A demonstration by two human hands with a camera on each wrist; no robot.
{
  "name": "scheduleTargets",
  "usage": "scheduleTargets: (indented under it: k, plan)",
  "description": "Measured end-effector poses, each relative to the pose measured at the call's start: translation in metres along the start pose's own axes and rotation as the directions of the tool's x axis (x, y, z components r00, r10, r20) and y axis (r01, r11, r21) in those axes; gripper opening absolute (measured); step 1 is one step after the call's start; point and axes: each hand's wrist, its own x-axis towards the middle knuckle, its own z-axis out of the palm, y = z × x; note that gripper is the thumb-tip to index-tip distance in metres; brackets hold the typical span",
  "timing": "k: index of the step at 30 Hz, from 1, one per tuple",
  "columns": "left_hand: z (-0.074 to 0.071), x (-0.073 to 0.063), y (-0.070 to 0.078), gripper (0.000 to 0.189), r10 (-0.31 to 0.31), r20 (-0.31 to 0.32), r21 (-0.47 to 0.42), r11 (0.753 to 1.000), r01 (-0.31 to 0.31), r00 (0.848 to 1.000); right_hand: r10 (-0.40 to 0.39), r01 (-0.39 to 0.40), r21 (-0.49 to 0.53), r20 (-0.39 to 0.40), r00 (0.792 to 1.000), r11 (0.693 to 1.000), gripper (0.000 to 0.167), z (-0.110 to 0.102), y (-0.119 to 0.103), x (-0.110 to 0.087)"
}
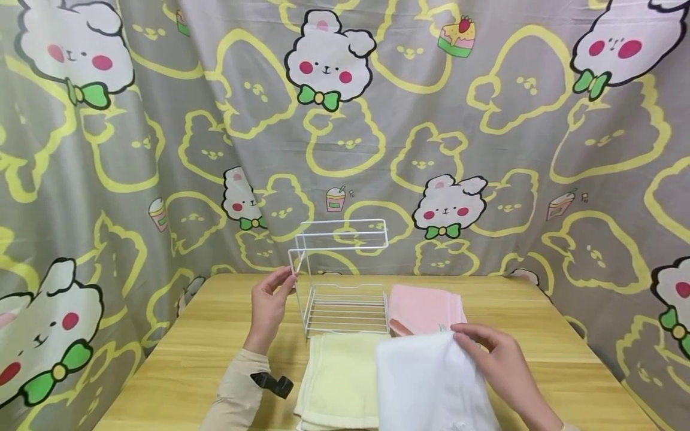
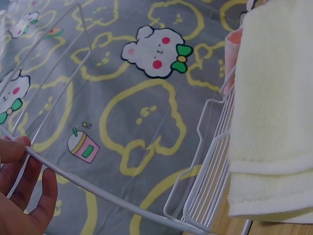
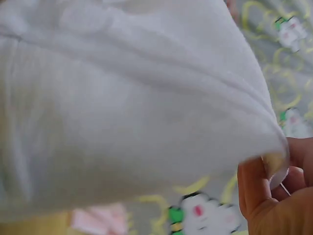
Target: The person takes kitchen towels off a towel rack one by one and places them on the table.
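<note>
A white wire rack (image 1: 339, 248) stands on the table, with a slatted bottom and a top frame of bars joined by its left side. My left hand (image 1: 269, 308) grips that left side, thumb and fingers round the wire (image 2: 98, 191). With my right hand (image 1: 501, 365) I pinch the edge of a white towel (image 1: 415, 383), held up and hanging at the front right. In the right wrist view the towel fills most of the picture. A folded yellow towel (image 1: 342, 377) lies in front of the rack, partly hidden by the white one.
Right of the rack lies a folded pink towel (image 1: 428, 305), its front partly covered by the white towel. Everything stands on a light wooden table (image 1: 188, 353). A grey curtain (image 1: 345, 161) with cartoon prints hangs behind it and at the sides.
</note>
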Motion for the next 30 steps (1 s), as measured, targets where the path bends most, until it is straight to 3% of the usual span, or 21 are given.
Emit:
scheduleTargets:
  k: [8,18,30]
  plan:
    - [0.0,-0.001,0.0,0.026,-0.003,0.003,-0.003,1.0,0.003,1.0,0.073,-0.072,-0.04,0.046,0.996,0.997,0.028,0.006,0.047,0.021]
    - [0.002,0.001,-0.001,0.026,0.009,-0.003,-0.011,1.0,-0.009,1.0,0.172,-0.158,-0.121,0.117,0.978,0.98,0.027,0.006,0.077,0.033]
    - [0.0,0.0,-0.001,0.025,0.001,-0.005,-0.004,1.0,-0.001,1.0,0.102,-0.07,-0.166,0.19,0.976,0.984,0.024,0.006,0.09,0.036]
